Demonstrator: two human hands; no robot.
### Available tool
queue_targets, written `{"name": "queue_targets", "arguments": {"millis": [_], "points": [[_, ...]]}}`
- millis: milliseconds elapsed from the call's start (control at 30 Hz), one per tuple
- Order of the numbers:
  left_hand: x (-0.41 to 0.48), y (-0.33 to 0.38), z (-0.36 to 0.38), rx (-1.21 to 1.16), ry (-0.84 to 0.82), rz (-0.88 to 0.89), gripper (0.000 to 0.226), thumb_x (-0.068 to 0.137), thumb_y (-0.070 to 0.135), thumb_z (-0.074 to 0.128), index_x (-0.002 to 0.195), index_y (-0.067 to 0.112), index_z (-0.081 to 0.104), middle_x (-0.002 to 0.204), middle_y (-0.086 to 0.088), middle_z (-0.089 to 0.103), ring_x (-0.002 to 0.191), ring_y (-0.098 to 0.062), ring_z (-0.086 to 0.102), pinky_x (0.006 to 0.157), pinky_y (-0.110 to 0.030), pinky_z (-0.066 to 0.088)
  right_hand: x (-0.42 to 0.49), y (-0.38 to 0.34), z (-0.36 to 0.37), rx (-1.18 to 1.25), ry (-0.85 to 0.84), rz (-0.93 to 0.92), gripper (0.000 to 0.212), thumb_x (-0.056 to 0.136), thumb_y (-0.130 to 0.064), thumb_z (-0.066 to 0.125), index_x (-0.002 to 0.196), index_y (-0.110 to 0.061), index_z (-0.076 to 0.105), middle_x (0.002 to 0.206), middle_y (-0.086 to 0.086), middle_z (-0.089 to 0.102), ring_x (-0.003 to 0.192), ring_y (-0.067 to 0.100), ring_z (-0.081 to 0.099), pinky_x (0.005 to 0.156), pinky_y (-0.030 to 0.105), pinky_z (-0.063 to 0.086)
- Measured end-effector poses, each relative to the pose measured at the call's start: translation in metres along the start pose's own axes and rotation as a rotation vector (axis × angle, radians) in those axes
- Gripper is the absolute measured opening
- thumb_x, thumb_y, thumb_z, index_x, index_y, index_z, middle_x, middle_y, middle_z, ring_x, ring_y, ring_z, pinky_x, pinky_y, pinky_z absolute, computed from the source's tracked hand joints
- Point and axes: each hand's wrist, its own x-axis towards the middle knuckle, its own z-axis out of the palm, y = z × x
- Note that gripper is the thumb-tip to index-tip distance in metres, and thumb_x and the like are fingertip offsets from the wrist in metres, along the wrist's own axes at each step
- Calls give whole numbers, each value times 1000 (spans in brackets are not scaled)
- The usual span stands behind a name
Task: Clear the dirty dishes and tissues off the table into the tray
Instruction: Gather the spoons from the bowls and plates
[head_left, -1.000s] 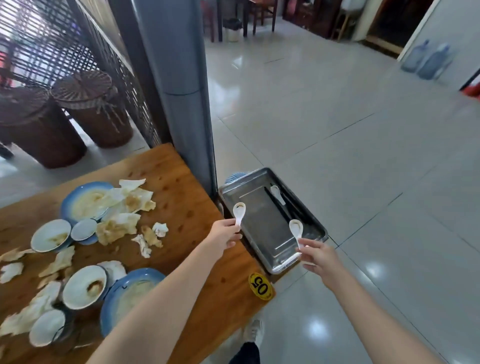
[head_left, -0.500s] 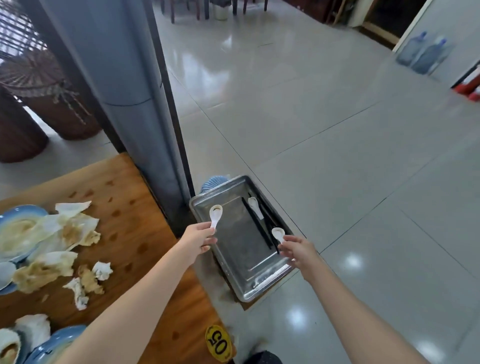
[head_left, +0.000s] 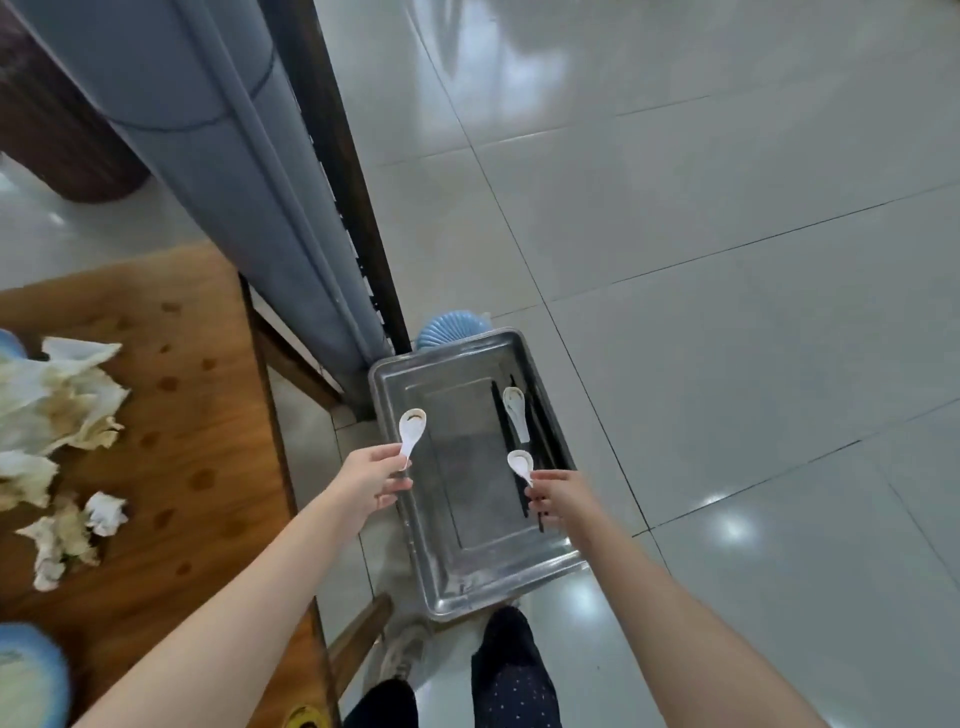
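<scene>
Lower centre, above tray (head_left: 467, 519): left hand (head_left: 371, 480) pinches white spoon (head_left: 411, 428) by handle, right hand (head_left: 563, 496) pinches second spoon (head_left: 521, 464); bowls forward, likely for dropping beside chopsticks (head_left: 498, 415).

The tray (head_left: 467, 587) sits to the right of the table (head_left: 197, 415), with the pillar (head_left: 208, 130) rising just behind both. A spoon (head_left: 517, 415) lies in the tray between chopsticks (head_left: 501, 421) along its right side, while the left hand (head_left: 371, 480) holds a second spoon (head_left: 412, 428) over its left rim and the right hand (head_left: 563, 496) a third spoon (head_left: 521, 464) over the chopsticks. Tissues (head_left: 57, 405) lie on the table, far left
</scene>
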Motion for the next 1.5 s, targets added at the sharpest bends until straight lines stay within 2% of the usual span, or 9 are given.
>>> {"name": "queue_targets", "arguments": {"millis": [100,300,467,600,767,900,1167,1333,1500], "points": [[15,-6,25,-7,-12,-34,21,96,6,54,115,15,58,83,0,63,61,-11,61,53,-21,37,29,-1,-14,-62,-2,41,18,91,-1,52,104,-9,63,79,10,62,61,17,53,54,23,32],[44,-10,68,2,-25,-90,20,97,8,54,113,18,59,85,3,63,54,-6,63,57,-21,38,81,-3,-26,-184,18,113,22,88,5,51,103,1,66,90,17,64,73,25,60,46,22,40],[71,-15,90,-2,-27,-118,23,96,7,54,116,17,60,89,1,64,66,-13,62,58,-23,37,121,-16,-29,-238,15,119,23,91,4,49,109,-2,62,95,16,61,60,16,54,41,18,38],[83,-15,106,12,-30,-126,18,96,7,55,107,20,61,88,2,65,66,-13,62,52,-18,37,139,-15,-36,-225,24,147,18,93,6,44,102,-2,58,76,15,58,42,11,54,32,14,33],[92,-12,128,55,-51,-132,16,97,9,53,103,22,60,89,2,64,62,-9,61,48,-15,38,141,3,-56,-226,-5,208,19,92,-1,47,102,-11,60,82,10,67,63,18,61,59,28,44],[99,-15,154,90,-75,-144,23,97,10,51,118,17,59,100,-4,62,67,-11,61,57,-22,38,142,4,-74,-169,27,179,21,90,1,48,99,-12,62,75,8,66,61,18,60,57,28,42],[106,-29,218,71,-74,-189,32,98,13,50,131,10,53,90,1,60,63,-8,57,57,-22,40,137,7,-109,-184,24,115,20,92,-5,48,105,-13,62,85,9,67,71,20,61,59,28,44],[95,-32,228,242,-158,-256,46,98,24,54,140,9,43,132,-6,54,78,-10,60,75,-29,49,128,6,-123,-190,32,86,19,92,-6,48,103,-14,62,80,5,69,69,19,62,62,28,44],[75,-23,206,243,-99,-180,45,97,20,56,140,12,43,117,-5,57,82,-16,62,71,-28,45,110,-10,-120,-175,23,42,19,93,-6,48,105,-12,62,84,7,68,69,19,63,62,29,44]]}}
